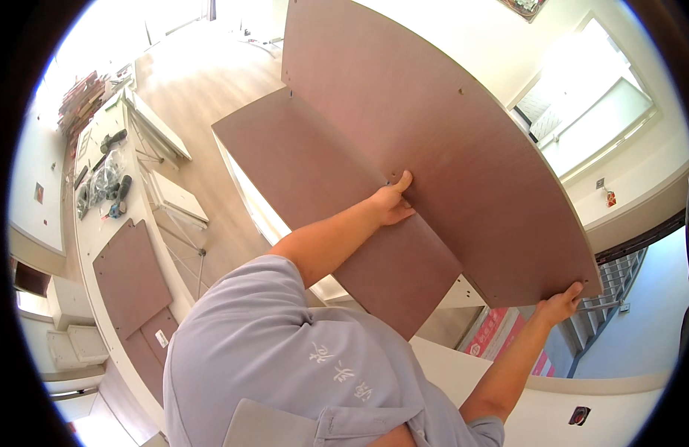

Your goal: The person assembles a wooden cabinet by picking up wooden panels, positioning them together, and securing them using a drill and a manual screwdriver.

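Note:
A large reddish-brown board [463,141] with one curved edge and small holes stands tilted in front of me. My left hand [393,204] is at its lower edge, thumb against its face and fingers curled under near the seam. At the board's near right corner, my right hand [560,304] grips the edge with the thumb on the face. Below and to the left lies a second brown panel [314,156], its long side along the seam. Small fittings show at the seam beside my left hand. Whether the two boards touch all along cannot be made out.
To my left runs a long pale worktable [139,201] bearing power tools [119,197], plastic bags and more brown panels [136,276]. Folding-leg stands [177,197] are beside it. A pink-and-white carton [490,331] lies below the board. A stair railing [612,290] is at the right.

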The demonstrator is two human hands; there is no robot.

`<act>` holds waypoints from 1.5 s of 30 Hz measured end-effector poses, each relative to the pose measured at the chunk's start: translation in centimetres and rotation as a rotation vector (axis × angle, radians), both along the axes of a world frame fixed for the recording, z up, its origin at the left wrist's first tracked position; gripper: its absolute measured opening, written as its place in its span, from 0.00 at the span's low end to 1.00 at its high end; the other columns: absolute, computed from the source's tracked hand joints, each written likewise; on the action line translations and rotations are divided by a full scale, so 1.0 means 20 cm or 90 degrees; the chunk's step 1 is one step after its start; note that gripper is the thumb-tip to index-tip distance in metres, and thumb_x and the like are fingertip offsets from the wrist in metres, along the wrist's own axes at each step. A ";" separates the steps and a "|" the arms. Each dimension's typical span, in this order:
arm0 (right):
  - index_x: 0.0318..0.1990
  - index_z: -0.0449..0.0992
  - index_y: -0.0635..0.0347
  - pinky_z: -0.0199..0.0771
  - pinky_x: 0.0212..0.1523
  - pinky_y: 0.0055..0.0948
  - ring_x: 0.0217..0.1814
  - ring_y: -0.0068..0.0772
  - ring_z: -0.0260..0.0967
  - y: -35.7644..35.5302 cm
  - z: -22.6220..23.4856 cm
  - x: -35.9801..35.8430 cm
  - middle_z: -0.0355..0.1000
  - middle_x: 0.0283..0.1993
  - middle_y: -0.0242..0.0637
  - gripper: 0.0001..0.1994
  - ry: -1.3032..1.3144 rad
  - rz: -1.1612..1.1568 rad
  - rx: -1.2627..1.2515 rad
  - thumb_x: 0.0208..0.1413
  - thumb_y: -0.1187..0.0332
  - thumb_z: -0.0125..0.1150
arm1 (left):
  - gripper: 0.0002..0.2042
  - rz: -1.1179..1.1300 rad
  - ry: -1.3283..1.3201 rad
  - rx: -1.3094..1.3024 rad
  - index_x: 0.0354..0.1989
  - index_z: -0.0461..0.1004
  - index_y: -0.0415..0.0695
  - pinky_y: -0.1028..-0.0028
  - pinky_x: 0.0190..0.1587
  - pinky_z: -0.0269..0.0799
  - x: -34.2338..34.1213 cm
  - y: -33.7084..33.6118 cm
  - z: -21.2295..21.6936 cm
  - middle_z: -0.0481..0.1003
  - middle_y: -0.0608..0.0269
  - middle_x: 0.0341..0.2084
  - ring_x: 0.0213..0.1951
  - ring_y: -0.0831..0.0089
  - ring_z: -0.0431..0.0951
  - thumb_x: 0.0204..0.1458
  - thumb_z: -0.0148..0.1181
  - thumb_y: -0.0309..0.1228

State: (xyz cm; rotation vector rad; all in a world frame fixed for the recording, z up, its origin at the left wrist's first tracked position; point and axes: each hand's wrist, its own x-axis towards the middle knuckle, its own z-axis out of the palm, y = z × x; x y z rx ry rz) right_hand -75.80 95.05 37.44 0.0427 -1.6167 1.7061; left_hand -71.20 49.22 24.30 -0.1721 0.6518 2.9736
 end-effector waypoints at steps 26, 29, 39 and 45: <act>0.59 0.73 0.55 0.74 0.48 0.29 0.49 0.26 0.73 0.07 -0.94 0.47 0.74 0.52 0.32 0.17 -0.247 0.073 -0.035 0.68 0.59 0.62 | 0.08 0.469 0.370 -1.332 0.35 0.81 0.51 0.62 0.40 0.73 1.09 -0.34 -0.11 0.80 0.66 0.34 0.37 0.62 0.78 0.46 0.68 0.27; 0.55 0.75 0.56 0.72 0.40 0.26 0.43 0.25 0.73 0.00 -0.95 0.53 0.75 0.43 0.33 0.12 -0.304 -0.003 -0.100 0.67 0.66 0.60 | 0.09 0.488 0.388 -1.370 0.36 0.81 0.50 0.63 0.39 0.73 1.06 -0.34 -0.13 0.80 0.65 0.34 0.35 0.62 0.78 0.44 0.67 0.26; 0.43 0.79 0.66 0.74 0.38 0.28 0.34 0.27 0.72 -0.16 -0.98 0.74 0.75 0.35 0.36 0.08 -0.146 0.228 0.326 0.63 0.70 0.61 | 0.10 0.522 0.383 -1.375 0.35 0.80 0.51 0.63 0.36 0.71 1.09 -0.29 -0.24 0.79 0.67 0.35 0.34 0.63 0.76 0.43 0.66 0.25; 0.43 0.79 0.66 0.77 0.42 0.33 0.38 0.36 0.76 -0.56 -0.63 0.76 0.78 0.38 0.41 0.08 -0.131 0.525 0.583 0.63 0.70 0.63 | 0.08 0.459 0.284 -1.381 0.39 0.79 0.50 0.61 0.44 0.72 1.16 -0.23 -0.28 0.78 0.68 0.41 0.44 0.63 0.77 0.50 0.66 0.28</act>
